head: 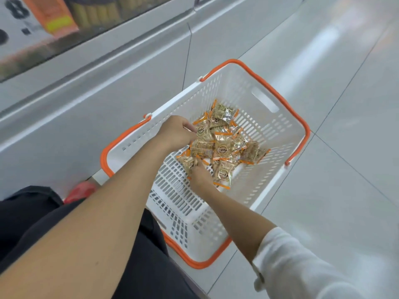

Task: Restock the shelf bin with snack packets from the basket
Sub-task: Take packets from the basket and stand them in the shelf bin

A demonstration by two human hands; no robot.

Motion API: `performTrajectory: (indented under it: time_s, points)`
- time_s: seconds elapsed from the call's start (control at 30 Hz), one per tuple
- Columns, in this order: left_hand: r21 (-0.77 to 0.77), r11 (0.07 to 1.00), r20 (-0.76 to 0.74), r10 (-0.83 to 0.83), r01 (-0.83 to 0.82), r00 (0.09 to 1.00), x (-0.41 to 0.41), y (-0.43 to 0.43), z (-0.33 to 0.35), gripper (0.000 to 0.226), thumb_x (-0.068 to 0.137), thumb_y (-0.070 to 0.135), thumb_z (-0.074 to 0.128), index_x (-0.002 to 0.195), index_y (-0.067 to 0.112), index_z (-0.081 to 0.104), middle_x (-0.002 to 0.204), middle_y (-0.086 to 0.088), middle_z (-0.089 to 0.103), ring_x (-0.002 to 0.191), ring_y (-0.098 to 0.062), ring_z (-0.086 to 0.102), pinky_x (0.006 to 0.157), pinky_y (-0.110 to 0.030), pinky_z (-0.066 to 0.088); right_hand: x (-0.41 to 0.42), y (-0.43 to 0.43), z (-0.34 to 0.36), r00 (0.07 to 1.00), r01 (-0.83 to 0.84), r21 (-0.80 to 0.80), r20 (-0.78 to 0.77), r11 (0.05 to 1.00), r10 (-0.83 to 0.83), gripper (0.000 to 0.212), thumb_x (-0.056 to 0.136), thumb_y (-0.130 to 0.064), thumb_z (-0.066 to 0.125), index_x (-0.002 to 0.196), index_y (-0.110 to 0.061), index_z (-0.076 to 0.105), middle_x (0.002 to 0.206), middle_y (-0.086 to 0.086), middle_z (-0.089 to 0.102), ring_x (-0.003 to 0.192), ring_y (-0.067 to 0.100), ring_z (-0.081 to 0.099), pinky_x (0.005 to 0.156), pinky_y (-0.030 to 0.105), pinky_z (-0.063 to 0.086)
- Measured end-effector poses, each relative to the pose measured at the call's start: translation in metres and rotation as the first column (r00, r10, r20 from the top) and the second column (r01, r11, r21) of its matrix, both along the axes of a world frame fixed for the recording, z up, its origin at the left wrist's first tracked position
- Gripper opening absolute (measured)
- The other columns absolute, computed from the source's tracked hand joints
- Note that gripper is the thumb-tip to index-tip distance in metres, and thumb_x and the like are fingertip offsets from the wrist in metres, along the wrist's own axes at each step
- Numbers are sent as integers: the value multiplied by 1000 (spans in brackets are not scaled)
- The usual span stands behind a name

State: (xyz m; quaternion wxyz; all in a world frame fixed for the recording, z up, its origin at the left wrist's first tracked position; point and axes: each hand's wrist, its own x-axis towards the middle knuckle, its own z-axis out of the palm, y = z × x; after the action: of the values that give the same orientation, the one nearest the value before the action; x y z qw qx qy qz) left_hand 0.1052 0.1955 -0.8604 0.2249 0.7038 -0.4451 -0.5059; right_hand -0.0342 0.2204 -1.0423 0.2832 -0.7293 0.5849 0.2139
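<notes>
A white slotted basket (278, 134) with orange handles stands on the floor in front of me. On its bottom lies a heap of several small gold snack packets (222, 145) with orange sealed ends. Both my hands reach down into the basket. My left hand (176, 132) is at the heap's left side, its fingers curled round packets there. My right hand (199, 173) is at the heap's near edge, its fingers closed on packets. The fingertips of both hands are partly hidden among the wrappers.
A grey shelf unit base (97, 100) runs along the left, touching the basket. Blurred goods and an orange box (51, 16) sit on the shelf at top left. Pale floor tiles (345, 104) spread to the right. My dark trousers and a red shoe (79, 190) are at bottom left.
</notes>
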Motion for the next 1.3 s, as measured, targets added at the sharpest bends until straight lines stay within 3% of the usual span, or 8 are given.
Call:
performTrajectory:
  time_s: [0.13,0.23,0.33,0.47,0.67,0.8,1.03,1.3]
  points:
    - [19,999,-7,42,-42,999,2,2,0,9,85,6,63,87,13,68,81,-4,66,86,-22,65,79,-33,52,4,-1,22,919,294,4,272,956,-284,6,85,-8,56,80,-8,53,103,16,61,62,23,51,48,34,41]
    - [30,988,28,147,-148,989,10,6,-3,16,87,2,56,88,15,65,95,-10,67,92,-25,64,83,-33,51,0,-21,65,543,598,267,558,756,-627,9,85,-6,52,84,-12,58,76,5,65,61,15,56,52,22,43]
    - [39,969,8,243,-243,970,14,10,0,24,88,2,49,105,14,62,117,-16,64,112,-34,59,94,-40,49,-11,-44,110,284,504,573,596,646,-751,9,86,-3,56,88,-11,60,83,6,61,70,20,52,63,31,40]
    - [55,966,-39,256,-253,966,14,20,21,46,94,26,59,137,11,49,134,-7,54,125,-27,51,104,-39,43,-17,-62,172,287,246,642,668,727,-687,23,79,-1,67,93,-19,64,89,10,63,72,24,55,60,37,39]
    - [-4,931,-319,345,-365,883,32,37,93,7,86,15,72,91,14,67,86,-1,69,80,-10,65,86,-29,52,-9,-67,264,378,103,490,786,866,-490,26,86,4,66,110,-3,58,92,12,67,77,20,64,70,31,51]
    - [-132,906,-317,346,-402,883,51,41,142,19,82,11,75,99,5,68,85,-4,68,66,-6,62,61,-15,53,-2,-61,317,442,63,338,834,939,-330,23,87,-9,71,107,-2,62,91,8,71,83,16,68,74,27,57]
    - [-224,847,-463,343,-482,817,69,48,235,30,80,16,77,105,5,64,101,-14,71,84,-19,69,77,-29,59,30,-52,394,261,156,214,932,964,-250,13,84,1,70,92,-5,62,80,9,69,68,15,67,66,27,57]
    - [-384,840,-263,297,-382,918,90,74,313,31,75,-2,77,103,1,64,96,-13,68,81,-21,69,74,-32,61,62,-38,469,173,69,212,960,975,-221,24,87,-23,71,104,-9,64,110,21,67,104,36,65,98,47,48]
